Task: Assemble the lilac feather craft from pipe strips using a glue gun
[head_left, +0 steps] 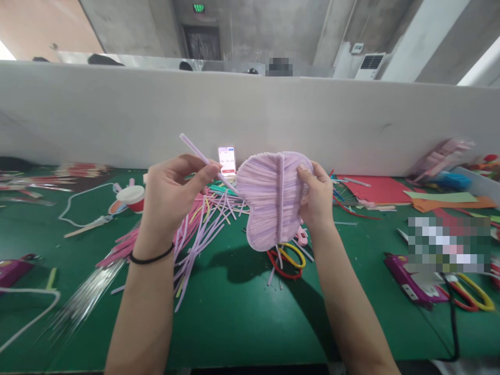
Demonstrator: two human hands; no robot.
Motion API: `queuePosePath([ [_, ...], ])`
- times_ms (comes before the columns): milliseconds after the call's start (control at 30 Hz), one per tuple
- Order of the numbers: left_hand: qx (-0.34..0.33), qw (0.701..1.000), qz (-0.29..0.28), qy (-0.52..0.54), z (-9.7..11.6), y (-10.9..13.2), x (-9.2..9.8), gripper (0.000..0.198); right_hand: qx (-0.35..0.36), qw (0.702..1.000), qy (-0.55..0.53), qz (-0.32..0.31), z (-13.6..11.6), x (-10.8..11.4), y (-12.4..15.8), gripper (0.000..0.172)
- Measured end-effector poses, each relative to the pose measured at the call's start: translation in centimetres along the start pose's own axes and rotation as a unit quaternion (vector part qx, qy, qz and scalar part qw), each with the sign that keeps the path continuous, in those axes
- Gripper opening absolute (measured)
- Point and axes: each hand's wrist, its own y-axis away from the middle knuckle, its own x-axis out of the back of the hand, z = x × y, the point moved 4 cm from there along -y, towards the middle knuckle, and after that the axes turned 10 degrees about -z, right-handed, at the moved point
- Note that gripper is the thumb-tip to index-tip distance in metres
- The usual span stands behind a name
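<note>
My right hand point(317, 194) grips a lilac butterfly-shaped piece point(263, 203) by its right edge, thumb on the front. Rows of fuzzy pipe cleaners fill the piece, and a darker strip runs down its middle. Between the thumb and fingers of my left hand point(175, 190) is a lilac pipe cleaner point(194, 147), slanting down to the right. Its lower end reaches the left edge of the butterfly-shaped piece; whether they touch I cannot tell. Both hands are raised above the green table point(250, 323).
Loose lilac pipe cleaners point(199, 234) and pink ones point(125, 244) lie beneath my left hand. Scissors point(291, 258) rest below the piece. A lit phone point(227, 160) stands behind. Left is a red-and-white cup point(133, 197); right are red sheets point(377, 190) and a purple box point(410, 281). A white partition point(195, 109) closes the back.
</note>
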Motion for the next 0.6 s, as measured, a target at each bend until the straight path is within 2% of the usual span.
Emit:
queuePosePath([
  [100,-0.014,1.000,-0.018,0.009,-0.5,-0.2,0.1,0.008,-0.007,1.000,-0.009,-0.011,-0.1,-0.3,0.1,0.016],
  [367,-0.035,0.998,-0.015,0.045,-1.5,-0.8,0.0,0.003,-0.007,1.000,-0.012,-0.027,0.2,-0.4,0.1,0.017],
  [600,-0.031,0.999,-0.017,0.029,-1.4,-0.6,-0.1,0.003,-0.020,0.998,0.003,-0.057,0.5,-0.4,0.1,0.018],
])
